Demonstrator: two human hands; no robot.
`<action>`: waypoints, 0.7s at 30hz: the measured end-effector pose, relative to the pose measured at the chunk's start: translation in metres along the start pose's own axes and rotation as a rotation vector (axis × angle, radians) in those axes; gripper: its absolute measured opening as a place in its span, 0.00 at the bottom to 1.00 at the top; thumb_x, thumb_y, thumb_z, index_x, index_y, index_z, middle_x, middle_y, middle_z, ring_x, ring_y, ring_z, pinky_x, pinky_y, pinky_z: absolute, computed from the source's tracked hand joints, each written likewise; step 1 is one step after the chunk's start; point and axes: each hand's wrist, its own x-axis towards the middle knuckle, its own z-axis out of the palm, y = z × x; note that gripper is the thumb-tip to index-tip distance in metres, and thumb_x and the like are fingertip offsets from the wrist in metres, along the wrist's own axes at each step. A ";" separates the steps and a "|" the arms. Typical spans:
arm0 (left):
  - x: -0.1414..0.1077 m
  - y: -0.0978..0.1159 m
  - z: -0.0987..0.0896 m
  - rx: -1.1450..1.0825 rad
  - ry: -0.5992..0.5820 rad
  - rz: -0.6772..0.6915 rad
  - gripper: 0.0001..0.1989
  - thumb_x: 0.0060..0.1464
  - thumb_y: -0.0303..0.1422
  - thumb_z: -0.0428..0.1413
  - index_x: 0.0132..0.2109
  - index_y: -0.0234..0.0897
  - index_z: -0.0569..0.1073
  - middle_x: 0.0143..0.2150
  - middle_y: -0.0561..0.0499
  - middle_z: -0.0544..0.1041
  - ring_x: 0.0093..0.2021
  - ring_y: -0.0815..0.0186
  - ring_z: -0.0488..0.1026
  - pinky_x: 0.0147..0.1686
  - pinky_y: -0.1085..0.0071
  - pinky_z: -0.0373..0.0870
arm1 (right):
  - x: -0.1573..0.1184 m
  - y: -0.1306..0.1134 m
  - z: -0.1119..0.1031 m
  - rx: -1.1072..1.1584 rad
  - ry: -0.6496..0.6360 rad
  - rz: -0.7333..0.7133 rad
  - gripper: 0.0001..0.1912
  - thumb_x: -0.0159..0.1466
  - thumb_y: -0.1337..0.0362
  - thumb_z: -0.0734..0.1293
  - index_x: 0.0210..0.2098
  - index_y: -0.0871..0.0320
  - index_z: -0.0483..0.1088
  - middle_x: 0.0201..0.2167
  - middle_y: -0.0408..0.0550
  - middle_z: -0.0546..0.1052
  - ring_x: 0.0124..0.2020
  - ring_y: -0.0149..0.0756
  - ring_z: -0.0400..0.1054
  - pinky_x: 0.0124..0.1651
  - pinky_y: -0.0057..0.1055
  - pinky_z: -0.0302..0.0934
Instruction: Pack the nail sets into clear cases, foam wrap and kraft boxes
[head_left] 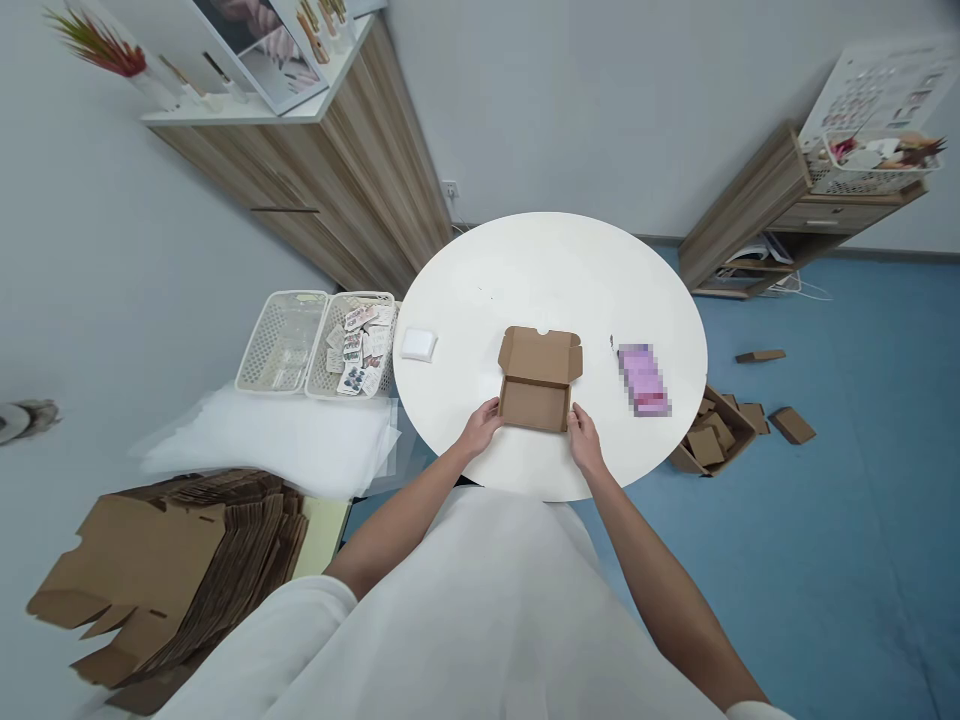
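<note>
A small brown cardboard mailer box point(535, 404) stands near the front middle of the white round table, its lid point(541, 356) raised and tilted back. Nothing shows inside it. At the box's left side, my left hand point(481, 428) grips the wall near the front corner. My right hand point(583, 437) holds the opposite side, thumb along the edge. To the right of the box lies a pixelated pink-purple item point(644, 380). A small white stack point(418, 344) sits at the table's left edge.
Left of the white table point(555, 270) are two white baskets, one with printed cards point(364, 345), above clear plastic sheets point(277, 440) and stacked flat cardboard point(172, 580). On the floor at right stands a carton of folded boxes point(712, 435). Cabinets point(360, 160) stand behind.
</note>
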 end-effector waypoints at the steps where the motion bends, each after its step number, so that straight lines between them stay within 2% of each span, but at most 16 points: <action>1: 0.001 -0.002 -0.002 0.020 0.010 -0.008 0.27 0.50 0.33 0.49 0.59 0.36 0.56 0.59 0.43 0.60 0.55 0.59 0.61 0.49 0.65 0.62 | -0.002 -0.007 0.000 0.011 0.055 0.027 0.29 0.62 0.53 0.46 0.59 0.60 0.47 0.54 0.56 0.60 0.55 0.41 0.55 0.52 0.39 0.54; 3: 0.002 -0.005 -0.010 0.069 0.031 -0.016 0.30 0.50 0.34 0.51 0.60 0.36 0.53 0.60 0.41 0.57 0.55 0.58 0.61 0.49 0.65 0.62 | -0.004 -0.025 0.001 0.012 0.158 0.022 0.29 0.61 0.53 0.51 0.58 0.59 0.49 0.56 0.56 0.57 0.56 0.43 0.51 0.54 0.41 0.51; 5: 0.003 -0.007 -0.022 0.138 0.047 0.000 0.30 0.51 0.34 0.51 0.60 0.38 0.52 0.60 0.41 0.56 0.54 0.59 0.62 0.48 0.65 0.63 | -0.005 -0.048 0.004 -0.018 0.176 -0.082 0.29 0.59 0.54 0.55 0.57 0.59 0.52 0.56 0.56 0.55 0.57 0.44 0.48 0.56 0.41 0.49; 7: 0.003 -0.008 -0.040 0.221 0.092 0.037 0.29 0.51 0.35 0.51 0.59 0.39 0.54 0.59 0.43 0.57 0.53 0.60 0.64 0.47 0.65 0.63 | -0.002 -0.072 0.011 -0.002 0.085 -0.170 0.27 0.58 0.56 0.57 0.55 0.58 0.55 0.55 0.55 0.58 0.55 0.43 0.52 0.55 0.41 0.51; 9: 0.005 -0.008 -0.062 0.302 0.167 0.088 0.27 0.50 0.34 0.52 0.57 0.39 0.57 0.58 0.44 0.59 0.52 0.60 0.64 0.48 0.64 0.63 | 0.004 -0.095 0.022 0.064 -0.100 -0.179 0.24 0.58 0.58 0.57 0.53 0.57 0.58 0.50 0.53 0.64 0.48 0.41 0.60 0.50 0.40 0.56; 12: 0.013 -0.005 -0.101 0.409 0.321 0.132 0.24 0.49 0.33 0.52 0.54 0.37 0.60 0.57 0.44 0.59 0.55 0.59 0.60 0.54 0.62 0.57 | 0.020 -0.127 0.046 0.196 -0.359 -0.047 0.21 0.57 0.58 0.59 0.49 0.55 0.62 0.43 0.50 0.69 0.37 0.37 0.66 0.42 0.37 0.61; 14: 0.022 -0.002 -0.128 0.447 0.424 0.103 0.24 0.49 0.34 0.52 0.54 0.36 0.61 0.57 0.43 0.58 0.59 0.58 0.54 0.57 0.61 0.52 | 0.036 -0.149 0.066 0.286 -0.433 0.061 0.20 0.56 0.58 0.60 0.48 0.55 0.63 0.43 0.50 0.70 0.37 0.35 0.66 0.41 0.35 0.62; 16: 0.034 0.002 -0.152 0.442 0.490 0.037 0.25 0.49 0.35 0.52 0.55 0.34 0.60 0.59 0.41 0.56 0.60 0.57 0.51 0.59 0.62 0.48 | 0.054 -0.170 0.087 0.389 -0.454 0.164 0.20 0.55 0.60 0.61 0.48 0.55 0.63 0.45 0.50 0.69 0.38 0.33 0.67 0.42 0.33 0.62; 18: 0.047 0.005 -0.171 0.415 0.490 -0.015 0.26 0.50 0.35 0.51 0.56 0.33 0.57 0.61 0.41 0.52 0.62 0.57 0.47 0.59 0.62 0.46 | 0.072 -0.190 0.107 0.515 -0.472 0.279 0.21 0.56 0.61 0.61 0.50 0.54 0.61 0.48 0.50 0.67 0.38 0.32 0.68 0.41 0.31 0.62; 21: 0.065 0.006 -0.190 0.367 0.423 -0.044 0.29 0.51 0.33 0.48 0.59 0.31 0.53 0.63 0.41 0.48 0.63 0.59 0.43 0.61 0.65 0.41 | 0.095 -0.212 0.129 0.650 -0.480 0.401 0.25 0.55 0.61 0.61 0.53 0.50 0.57 0.52 0.48 0.63 0.39 0.32 0.68 0.37 0.30 0.64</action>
